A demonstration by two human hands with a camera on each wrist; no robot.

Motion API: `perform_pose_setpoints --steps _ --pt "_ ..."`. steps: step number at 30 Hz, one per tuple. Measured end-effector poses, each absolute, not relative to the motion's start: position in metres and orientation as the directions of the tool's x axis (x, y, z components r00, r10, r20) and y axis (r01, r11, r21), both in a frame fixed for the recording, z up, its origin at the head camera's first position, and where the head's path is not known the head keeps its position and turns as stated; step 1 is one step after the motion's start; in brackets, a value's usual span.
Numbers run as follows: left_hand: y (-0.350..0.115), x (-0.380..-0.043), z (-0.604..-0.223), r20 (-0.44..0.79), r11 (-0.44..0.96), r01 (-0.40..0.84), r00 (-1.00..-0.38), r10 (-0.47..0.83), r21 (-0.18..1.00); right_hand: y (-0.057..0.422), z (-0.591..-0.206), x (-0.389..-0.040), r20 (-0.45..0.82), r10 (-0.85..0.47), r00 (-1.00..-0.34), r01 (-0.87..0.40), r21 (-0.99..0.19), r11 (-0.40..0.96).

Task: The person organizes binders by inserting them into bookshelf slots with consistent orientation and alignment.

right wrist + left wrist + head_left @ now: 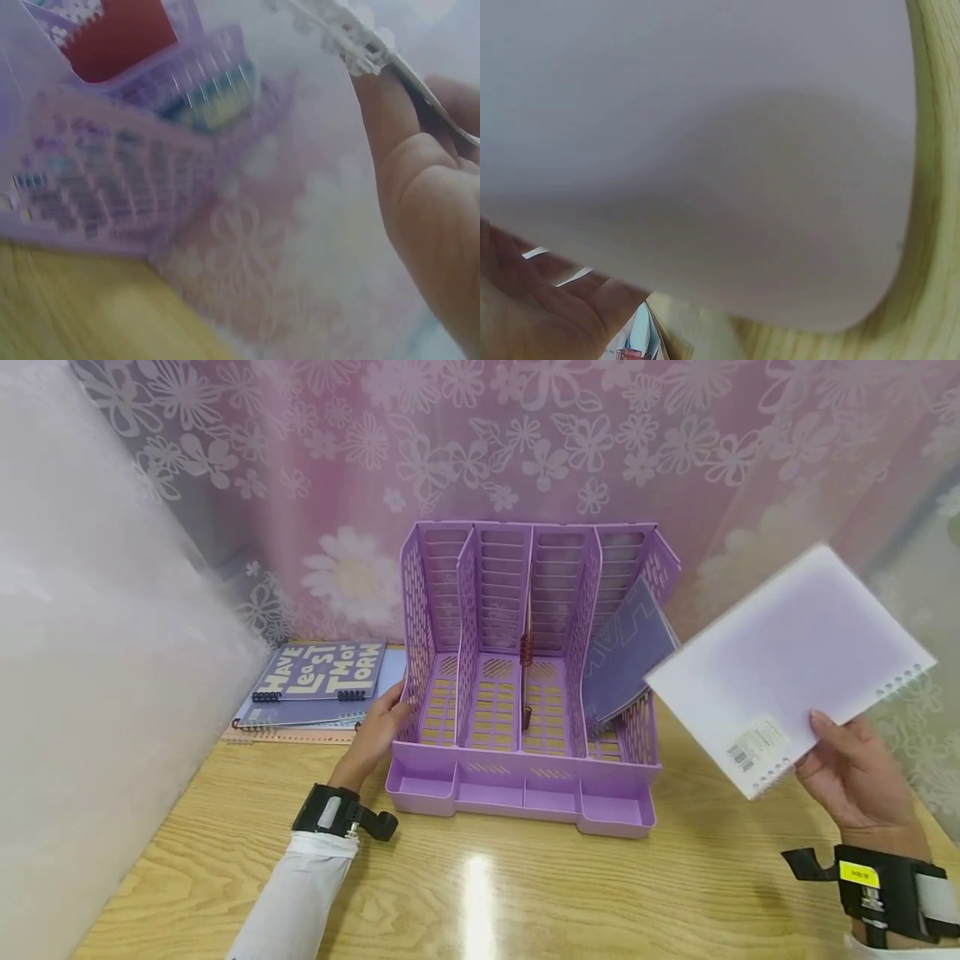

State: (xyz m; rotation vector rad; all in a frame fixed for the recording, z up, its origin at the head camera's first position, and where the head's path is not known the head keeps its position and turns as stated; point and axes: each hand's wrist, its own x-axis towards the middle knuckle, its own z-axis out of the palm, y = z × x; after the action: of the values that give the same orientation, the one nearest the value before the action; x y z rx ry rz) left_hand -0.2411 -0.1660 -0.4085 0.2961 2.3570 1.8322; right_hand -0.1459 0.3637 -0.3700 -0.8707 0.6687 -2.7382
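Note:
My right hand (862, 768) holds up a pale purple-white spiral notebook (795, 660), thumb on its barcode side and fingers behind. It is tilted, to the right of a purple file organizer (525, 760), and its corner overlaps the organizer's right side in the head view. My left hand (378, 731) grips the front edge of the organizer's left wall. A blue notebook (626, 652) leans in the rightmost compartment. Beside the middle divider, a notebook with brown coils (527, 652) stands edge-on. A blurred pale surface fills most of the left wrist view, partly hiding the left hand.
Several spiral notebooks lie stacked left of the organizer, a lettered blue one (322, 670) on top. Small front trays (517, 793) run along the organizer's base. Behind the wooden table (420, 893) hangs a flowered curtain (525, 443).

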Motion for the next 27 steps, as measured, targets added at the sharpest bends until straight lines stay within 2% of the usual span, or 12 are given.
perform_pose_setpoints --steps 4,7,9,13,16,20,23,25,27 --pt "-0.162 -0.23 -0.393 0.012 0.253 0.076 -0.969 0.247 0.965 0.334 -0.352 -0.143 0.491 -0.253 -0.833 -0.015 -0.478 -0.878" --pt "-0.161 -0.227 -0.39 0.019 0.244 0.082 -0.968 0.251 0.966 0.309 -0.338 -0.14 0.492 -0.168 -0.854 -0.127 -0.512 -0.85" --pt "-0.162 -0.228 -0.391 0.023 0.236 0.084 -0.968 0.251 0.968 0.293 -0.33 -0.139 0.51 -0.121 -0.851 -0.212 -0.546 -0.811" --pt "-0.162 -0.23 -0.392 0.027 0.226 0.086 -0.967 0.252 0.97 0.26 -0.319 -0.138 0.534 -0.012 -0.845 -0.404 -0.654 -0.64" --pt "-0.162 -0.23 -0.393 0.028 0.221 0.086 -0.967 0.252 0.971 0.233 -0.314 -0.143 0.542 0.068 -0.838 -0.52 -0.752 -0.405" --pt "-0.163 -0.23 -0.393 0.024 0.226 0.079 -0.971 0.239 0.971 0.196 -0.309 -0.153 0.547 0.176 -0.818 -0.541 -0.837 0.083" --pt "-0.163 -0.229 -0.392 0.018 0.216 0.072 -0.97 0.241 0.974 0.172 -0.308 -0.164 0.598 0.204 -0.775 -0.492 -0.774 0.4" --pt "-0.162 -0.229 -0.391 0.014 0.211 0.067 -0.97 0.243 0.975 0.159 -0.311 -0.174 0.66 0.155 -0.735 -0.511 -0.689 0.514" --pt "-0.161 -0.229 -0.391 0.012 0.205 0.064 -0.969 0.248 0.977 0.149 -0.314 -0.184 0.699 0.099 -0.708 -0.541 -0.628 0.559"
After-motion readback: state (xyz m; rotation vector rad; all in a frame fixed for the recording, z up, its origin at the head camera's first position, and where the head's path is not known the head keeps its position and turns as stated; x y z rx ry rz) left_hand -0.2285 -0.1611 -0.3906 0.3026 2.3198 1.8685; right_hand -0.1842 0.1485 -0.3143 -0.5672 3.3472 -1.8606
